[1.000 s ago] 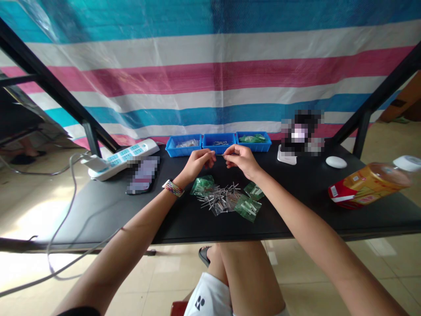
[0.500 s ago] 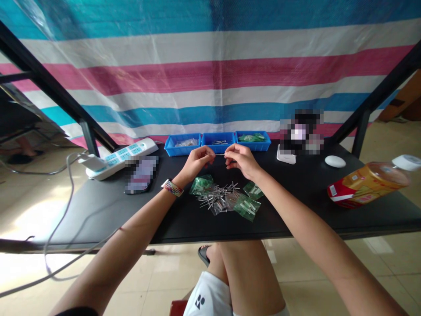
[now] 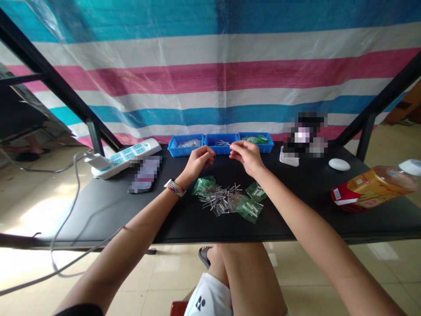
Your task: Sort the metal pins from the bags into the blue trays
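My left hand [image 3: 196, 160] hovers over the black table [image 3: 98, 202] with its fingers curled into a pinch; what they hold is too small to make out. My right hand [image 3: 246, 154] is raised beside it, fingertips pinched together just in front of the middle blue tray [image 3: 218, 150], with nothing that I can name between them. Below both hands lies a pile of thin metal pins [image 3: 219, 199] among small green plastic bags [image 3: 250, 208]. Another green bag [image 3: 204, 184] lies by my left wrist.
Three blue trays stand in a row at the back: the left blue tray [image 3: 184, 150], the middle one, and the right blue tray [image 3: 265, 144]. A white power strip [image 3: 126, 154] and a phone [image 3: 144, 173] lie at the left. A tipped bottle [image 3: 375, 186] and a white oval object [image 3: 339, 164] lie at the right.
Both hands pinched the ends of one thin pin between them before. Now they have come apart, and my right hand has moved up toward the middle tray.
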### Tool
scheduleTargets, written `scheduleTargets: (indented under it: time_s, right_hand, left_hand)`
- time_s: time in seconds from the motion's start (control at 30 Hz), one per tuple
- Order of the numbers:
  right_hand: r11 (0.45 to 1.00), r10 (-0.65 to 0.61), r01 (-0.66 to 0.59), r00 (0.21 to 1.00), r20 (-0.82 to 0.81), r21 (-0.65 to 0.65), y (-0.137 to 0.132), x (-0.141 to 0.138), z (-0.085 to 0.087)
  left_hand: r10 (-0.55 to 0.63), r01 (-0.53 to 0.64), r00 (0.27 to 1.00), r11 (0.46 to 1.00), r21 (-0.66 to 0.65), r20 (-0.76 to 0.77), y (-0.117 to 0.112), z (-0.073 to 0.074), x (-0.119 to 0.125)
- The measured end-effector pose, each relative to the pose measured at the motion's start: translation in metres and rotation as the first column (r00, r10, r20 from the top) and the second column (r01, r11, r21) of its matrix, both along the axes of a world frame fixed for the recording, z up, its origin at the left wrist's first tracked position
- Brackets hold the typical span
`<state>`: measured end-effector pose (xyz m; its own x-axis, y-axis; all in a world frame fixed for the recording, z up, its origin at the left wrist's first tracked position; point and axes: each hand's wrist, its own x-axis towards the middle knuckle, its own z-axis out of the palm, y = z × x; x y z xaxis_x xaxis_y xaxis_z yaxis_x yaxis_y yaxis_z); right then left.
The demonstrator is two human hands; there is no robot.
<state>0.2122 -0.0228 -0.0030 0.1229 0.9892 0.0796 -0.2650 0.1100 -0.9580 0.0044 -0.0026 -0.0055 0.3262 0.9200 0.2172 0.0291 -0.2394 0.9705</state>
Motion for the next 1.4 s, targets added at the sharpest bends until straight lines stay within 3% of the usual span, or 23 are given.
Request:
scheduleTargets:
  time_s: [0.17, 0.27, 0.33, 0.37, 0.47, 0.5, 0.57, 0.7, 0.8, 0.9, 1.0, 1.07, 1.13, 1.23, 1.4]
  right_hand:
    - [0.998, -0.065, 0.066, 0.981, 0.181, -0.003, 0.016, 0.016, -0.001]
    - [1.0, 0.02, -0.017, 0.924, 0.382, -0.012, 0.013, 0.032, 0.0]
    - [0.974, 0.226, -0.203, 0.825, 0.519, -0.102, 0.005, 0.041, 0.005]
    - [0.935, 0.35, -0.31, 0.742, 0.571, -0.17, 0.001, 0.045, 0.008]
    - [0.756, 0.631, -0.537, 0.447, 0.634, -0.374, -0.011, 0.051, 0.017]
    - [0.71, 0.672, -0.568, 0.372, 0.64, -0.416, -0.014, 0.051, 0.019]
    - [0.67, 0.694, -0.59, 0.282, 0.663, -0.45, -0.018, 0.049, 0.022]
    - [0.672, 0.669, -0.589, 0.222, 0.709, -0.449, -0.02, 0.042, 0.022]
    - [0.672, 0.676, -0.587, 0.238, 0.697, -0.451, -0.019, 0.046, 0.025]
    - [0.688, 0.686, -0.58, 0.322, 0.653, -0.436, -0.017, 0.056, 0.028]
    - [0.809, 0.565, -0.512, 0.543, 0.621, -0.287, -0.016, 0.056, 0.028]
    - [0.906, 0.395, -0.405, 0.717, 0.574, -0.118, -0.015, 0.048, 0.025]
    - [0.955, 0.249, -0.295, 0.83, 0.5, 0.014, -0.015, 0.035, 0.02]
    - [0.974, 0.157, -0.214, 0.879, 0.451, 0.078, -0.014, 0.018, 0.012]
    - [0.979, 0.122, -0.18, 0.896, 0.427, 0.098, -0.014, 0.011, 0.005]
  left_hand:
    - [-0.001, 0.001, 1.0, 1.0, -0.014, 0.01, 0.001, -0.002, 0.0]
    - [-0.003, 0.003, 1.0, 1.0, -0.009, 0.004, 0.0, -0.002, 0.001]
    - [-0.014, 0.014, 1.0, 1.0, -0.007, -0.003, 0.0, -0.002, 0.002]
    - [-0.021, 0.02, 1.0, 1.0, -0.006, -0.006, -0.001, -0.002, 0.002]
    - [-0.03, 0.03, 0.999, 1.0, 0.003, -0.014, -0.002, -0.001, 0.001]
    - [-0.031, 0.031, 0.999, 0.999, 0.006, -0.017, -0.002, -0.001, 0.001]
    - [-0.034, 0.034, 0.999, 0.999, 0.014, -0.025, -0.002, 0.0, 0.001]
    - [-0.035, 0.035, 0.999, 0.999, 0.015, -0.031, -0.002, 0.001, 0.001]
    - [-0.024, 0.024, 0.999, 1.0, 0.005, -0.025, -0.001, 0.001, 0.001]
    - [-0.03, 0.03, 0.999, 1.0, 0.003, -0.026, 0.0, 0.0, 0.0]
    - [-0.077, 0.077, 0.995, 0.997, -0.006, -0.064, -0.001, -0.001, 0.001]
    - [-0.125, 0.125, 0.986, 0.992, -0.01, -0.11, -0.002, -0.001, 0.002]
    - [-0.166, 0.166, 0.976, 0.986, -0.015, -0.142, -0.003, -0.001, 0.003]
    - [-0.196, 0.195, 0.973, 0.981, -0.025, -0.122, -0.003, 0.0, 0.003]
    - [-0.163, 0.165, 0.983, 0.986, 0.017, -0.083, -0.002, 0.002, 0.001]
